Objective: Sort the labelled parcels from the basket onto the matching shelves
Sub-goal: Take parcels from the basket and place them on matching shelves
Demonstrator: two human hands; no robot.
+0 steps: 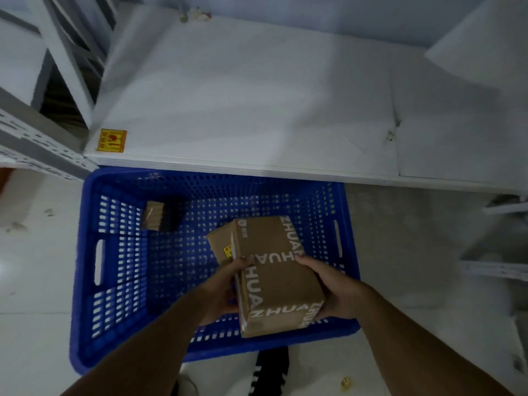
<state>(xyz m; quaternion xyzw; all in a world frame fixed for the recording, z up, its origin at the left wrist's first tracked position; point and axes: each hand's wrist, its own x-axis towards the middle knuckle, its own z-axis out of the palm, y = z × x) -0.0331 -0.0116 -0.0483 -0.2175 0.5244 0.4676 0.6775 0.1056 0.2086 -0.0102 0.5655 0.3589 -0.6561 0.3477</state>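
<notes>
1. Two hands are holding a big brown parcel [275, 270] with white "ZHUAN" tape over the blue basket [85, 252].
2. The left hand [225, 284] is gripping the parcel's left side, with its fingers curling onto the top.
3. The right hand [334, 292] is gripping the right side.
4. A smaller parcel [220, 242] with a yellow label is touching the big one's left side (I cannot tell if a hand is holding it).
5. A little parcel [155, 214] is sitting in the basket's far left corner.
6. A white board [243, 95] with a yellow sticker [111, 140] is lying just behind the basket.
</notes>
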